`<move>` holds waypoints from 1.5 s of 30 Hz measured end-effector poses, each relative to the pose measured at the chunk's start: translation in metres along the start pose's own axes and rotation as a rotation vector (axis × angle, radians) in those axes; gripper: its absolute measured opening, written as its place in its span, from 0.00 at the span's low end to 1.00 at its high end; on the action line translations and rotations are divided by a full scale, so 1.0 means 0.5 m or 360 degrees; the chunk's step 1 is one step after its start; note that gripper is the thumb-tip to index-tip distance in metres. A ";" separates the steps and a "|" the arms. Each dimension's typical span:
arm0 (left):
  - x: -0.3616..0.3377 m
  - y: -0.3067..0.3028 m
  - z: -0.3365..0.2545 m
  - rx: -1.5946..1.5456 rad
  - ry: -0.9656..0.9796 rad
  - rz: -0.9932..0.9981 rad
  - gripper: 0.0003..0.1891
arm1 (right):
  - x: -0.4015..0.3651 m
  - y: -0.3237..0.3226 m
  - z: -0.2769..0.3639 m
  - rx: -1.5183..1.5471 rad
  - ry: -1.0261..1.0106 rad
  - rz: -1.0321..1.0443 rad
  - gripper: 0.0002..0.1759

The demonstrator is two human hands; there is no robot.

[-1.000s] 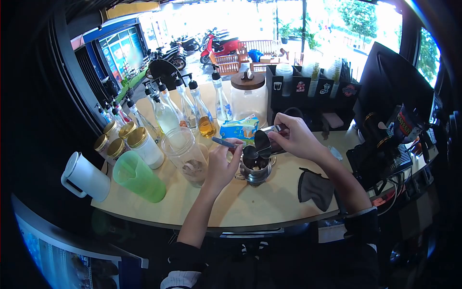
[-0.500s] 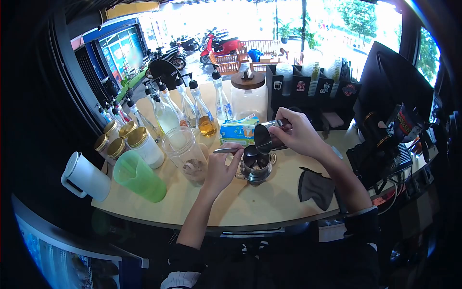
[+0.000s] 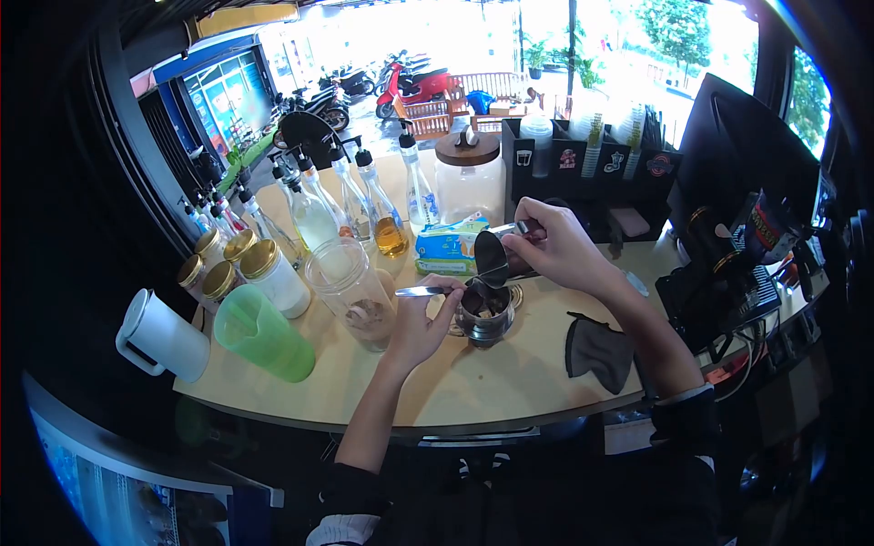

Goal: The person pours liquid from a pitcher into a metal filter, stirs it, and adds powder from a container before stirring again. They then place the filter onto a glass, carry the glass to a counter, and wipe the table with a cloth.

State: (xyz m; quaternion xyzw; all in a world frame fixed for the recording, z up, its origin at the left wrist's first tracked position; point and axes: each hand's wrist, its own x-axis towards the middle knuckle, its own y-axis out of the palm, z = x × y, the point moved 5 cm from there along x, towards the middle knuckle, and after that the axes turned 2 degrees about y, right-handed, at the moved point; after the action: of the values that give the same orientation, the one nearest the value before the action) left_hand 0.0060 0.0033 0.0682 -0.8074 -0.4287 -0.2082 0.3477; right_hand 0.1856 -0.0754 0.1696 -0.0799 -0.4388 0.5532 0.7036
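In my right hand (image 3: 557, 246) is a small metal pitcher (image 3: 492, 259), held by its handle and tipped so its dark mouth faces me. It is just above a round metal pot (image 3: 485, 328) on the counter, whose inside looks dark with some light bits. The fingers of my left hand (image 3: 421, 323) pinch a metal spoon (image 3: 421, 291); its flat handle sticks out to the left, and its other end points toward the pitcher and pot, too small to make out. A clear plastic jar (image 3: 341, 291) stands left of my left hand.
A green jug (image 3: 264, 332), white pitcher (image 3: 162, 332) and gold-lidded jars (image 3: 273, 278) stand left. Pump bottles (image 3: 390, 214), a blue packet (image 3: 451, 246) and a wooden-lidded jar (image 3: 469, 187) are behind. On the right lie a grey cloth (image 3: 599, 352) and a monitor (image 3: 751, 150).
The pitcher has tilted further, its mouth turning more toward me and rising slightly. The spoon's handle has dipped a little on the left. Both hands stay near the pot.
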 end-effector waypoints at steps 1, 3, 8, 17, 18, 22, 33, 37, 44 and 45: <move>-0.002 0.000 0.000 0.0000 0.0000 0.0002 0.06 | 0.000 0.000 -0.003 -0.0002 0.0017 0.0004 0.15; -0.004 0.000 0.005 -0.0042 -0.0033 -0.0003 0.07 | 0.000 0.003 -0.010 -0.0004 0.0035 0.0008 0.15; -0.005 -0.002 0.016 -0.0061 -0.0039 -0.0002 0.07 | -0.002 0.005 -0.018 0.0111 0.0063 0.0020 0.14; 0.000 0.006 0.013 0.0012 -0.0022 0.0005 0.07 | -0.003 0.007 -0.001 0.0085 0.0072 0.0106 0.14; 0.000 0.006 0.013 -0.0001 -0.0025 0.0002 0.07 | -0.004 0.007 0.000 0.0084 0.0073 0.0107 0.14; 0.003 0.001 0.009 0.0029 0.0007 -0.0034 0.06 | -0.010 0.002 0.005 0.0164 0.0180 0.0078 0.12; 0.003 -0.035 0.002 0.0129 0.0009 -0.0170 0.05 | -0.007 0.016 -0.010 0.0104 0.0131 0.0137 0.14; -0.002 -0.041 0.001 0.0108 -0.0003 -0.0192 0.05 | 0.000 0.026 -0.015 0.0093 0.0113 0.0112 0.12; -0.009 -0.051 0.001 0.0136 -0.0006 -0.0231 0.05 | 0.006 0.038 -0.011 -0.0088 0.0002 0.0116 0.12; -0.010 -0.052 0.002 0.0124 -0.0009 -0.0245 0.05 | 0.006 0.040 -0.015 -0.0088 0.0002 0.0117 0.12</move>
State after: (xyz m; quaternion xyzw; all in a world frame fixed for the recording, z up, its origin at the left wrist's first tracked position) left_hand -0.0187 0.0113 0.0745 -0.7585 -0.4983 -0.2153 0.3606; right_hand 0.1769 -0.0626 0.1547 -0.1158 -0.4503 0.5663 0.6805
